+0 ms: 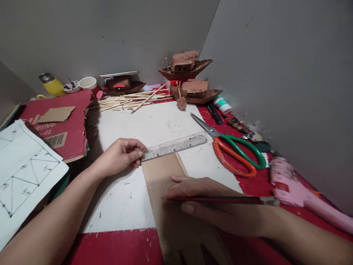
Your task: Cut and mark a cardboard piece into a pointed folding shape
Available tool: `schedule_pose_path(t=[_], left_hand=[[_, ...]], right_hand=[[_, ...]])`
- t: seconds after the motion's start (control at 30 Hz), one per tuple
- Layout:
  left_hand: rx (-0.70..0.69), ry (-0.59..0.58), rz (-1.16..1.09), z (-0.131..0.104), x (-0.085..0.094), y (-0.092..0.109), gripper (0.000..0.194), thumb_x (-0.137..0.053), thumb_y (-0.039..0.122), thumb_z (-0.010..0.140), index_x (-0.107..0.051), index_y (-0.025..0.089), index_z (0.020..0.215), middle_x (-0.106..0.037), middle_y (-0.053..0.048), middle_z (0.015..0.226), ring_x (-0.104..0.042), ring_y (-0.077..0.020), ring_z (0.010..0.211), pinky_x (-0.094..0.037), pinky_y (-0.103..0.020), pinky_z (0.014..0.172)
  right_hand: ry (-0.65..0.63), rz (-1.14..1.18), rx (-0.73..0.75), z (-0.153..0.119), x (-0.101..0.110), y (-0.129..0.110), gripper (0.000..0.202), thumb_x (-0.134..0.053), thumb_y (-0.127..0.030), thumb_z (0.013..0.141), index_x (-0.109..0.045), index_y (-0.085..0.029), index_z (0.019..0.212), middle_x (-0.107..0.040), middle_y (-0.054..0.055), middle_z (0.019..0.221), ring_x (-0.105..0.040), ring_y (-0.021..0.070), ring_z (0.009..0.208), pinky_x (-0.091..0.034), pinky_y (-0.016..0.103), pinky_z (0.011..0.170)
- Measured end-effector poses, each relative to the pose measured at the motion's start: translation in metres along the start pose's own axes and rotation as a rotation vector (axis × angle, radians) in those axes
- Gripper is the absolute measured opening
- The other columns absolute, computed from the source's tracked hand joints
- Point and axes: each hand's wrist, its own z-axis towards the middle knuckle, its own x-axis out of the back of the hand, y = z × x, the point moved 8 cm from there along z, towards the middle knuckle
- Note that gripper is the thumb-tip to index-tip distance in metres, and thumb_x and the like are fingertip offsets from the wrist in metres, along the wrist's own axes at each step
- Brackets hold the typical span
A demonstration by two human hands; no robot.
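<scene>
My left hand [124, 156] pinches the left end of a clear ruler [176, 144], which lies slanting across the far end of a brown cardboard strip [162, 173]. My right hand [204, 195] rests over the cardboard and holds a dark red pencil [234, 200], its tip pointing left and its other end toward the right wrist. Pointed cuts show at the near end of the strip. Beneath the strip is a white board [121, 206] on a red surface.
Open scissors [234, 151] and a pink glue gun [292, 187] lie right. Thin sticks [124, 101] and model boats [193, 90] stand behind. A drawing sheet [30, 173] and red cardboard [68, 129] are left; a yellow bottle [52, 86] is at the back.
</scene>
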Motion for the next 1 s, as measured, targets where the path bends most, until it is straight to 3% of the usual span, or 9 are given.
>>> schedule_pose_path(t=[0.63, 1.0], left_hand=[[-0.002, 0.005, 0.075, 0.0006, 0.0013, -0.0001, 0.014, -0.064, 0.024, 0.081, -0.067, 0.014, 0.09, -0.058, 0.003, 0.061, -0.053, -0.0096, 0.054, -0.043, -0.022, 0.054], [-0.034, -0.006, 0.14, 0.0006, 0.0007, 0.0011, 0.013, -0.063, 0.026, 0.081, -0.066, 0.015, 0.087, -0.056, 0.003, 0.061, -0.052, -0.0097, 0.053, -0.041, -0.021, 0.054]], right_hand=[[0.047, -0.019, -0.021, -0.0014, 0.005, -0.0043, 0.028, -0.062, -0.025, 0.092, -0.073, -0.027, 0.117, -0.078, 0.004, 0.104, -0.072, 0.023, 0.104, -0.051, 0.04, 0.103], [-0.058, -0.064, -0.001, 0.0, -0.0026, -0.0054, 0.03, -0.056, -0.023, 0.096, -0.068, -0.023, 0.123, -0.077, 0.004, 0.111, -0.071, 0.0174, 0.106, -0.04, 0.039, 0.112]])
